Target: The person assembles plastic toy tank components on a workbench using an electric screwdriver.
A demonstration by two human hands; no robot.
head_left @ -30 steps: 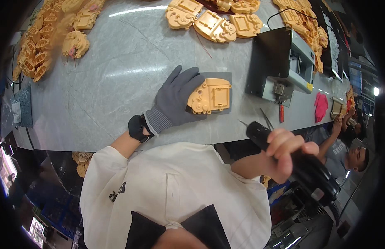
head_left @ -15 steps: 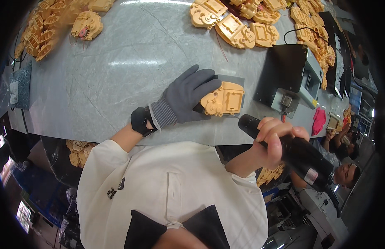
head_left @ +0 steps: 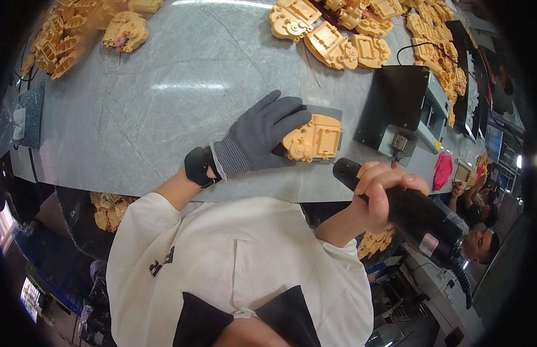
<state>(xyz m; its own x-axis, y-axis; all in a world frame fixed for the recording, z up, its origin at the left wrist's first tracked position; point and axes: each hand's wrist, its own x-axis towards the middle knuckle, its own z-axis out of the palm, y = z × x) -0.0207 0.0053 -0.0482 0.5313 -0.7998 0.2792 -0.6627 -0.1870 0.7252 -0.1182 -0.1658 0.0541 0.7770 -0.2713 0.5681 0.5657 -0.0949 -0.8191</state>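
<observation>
My left hand (head_left: 260, 132), in a grey knit glove, grips a yellow-orange plastic housing (head_left: 316, 139) by its left side. The housing has a rectangular recess and round bosses, and it rests over a dark flat plate (head_left: 333, 112) on the table. My bare right hand (head_left: 379, 191) is wrapped round a black electric screwdriver (head_left: 425, 222) with a coiled cord at its rear. The driver's tip points up and left, close to the housing's lower right corner. Whether the bit touches the housing I cannot make out.
More yellow housings (head_left: 332, 46) lie at the far right, with heaps at the far left (head_left: 57, 49) and far right edge. A black and grey device (head_left: 396, 95) stands right of the plate. Beyond it lies a pink cloth (head_left: 443, 170). Another person (head_left: 480, 243) is at the right.
The hands, housing and screwdriver keep nearly the same positions. The whole view has shifted slightly, and the rear of the screwdriver sits a touch further left.
</observation>
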